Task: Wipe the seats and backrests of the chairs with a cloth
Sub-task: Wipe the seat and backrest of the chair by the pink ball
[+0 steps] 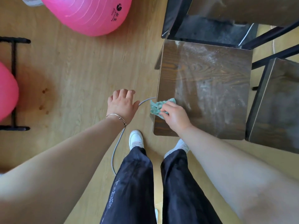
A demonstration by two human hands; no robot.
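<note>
A dark wooden chair seat [208,78] with pale dust streaks stands right of centre, seen from above. My right hand [175,117] grips a crumpled teal cloth [156,107] at the seat's near left edge, and the cloth hangs partly over that edge. My left hand [122,105] hovers over the floor to the left of the chair, fingers loosely curled, holding nothing; a thin bracelet circles its wrist. The chair's backrest is not clearly visible.
A second dark seat [275,102] stands at the right. A dark table [242,8] with black frame is behind. Two pink exercise balls [90,13] [6,91] and a black rack [13,83] are at the left. A grey cable [116,147] runs across the wooden floor by my feet.
</note>
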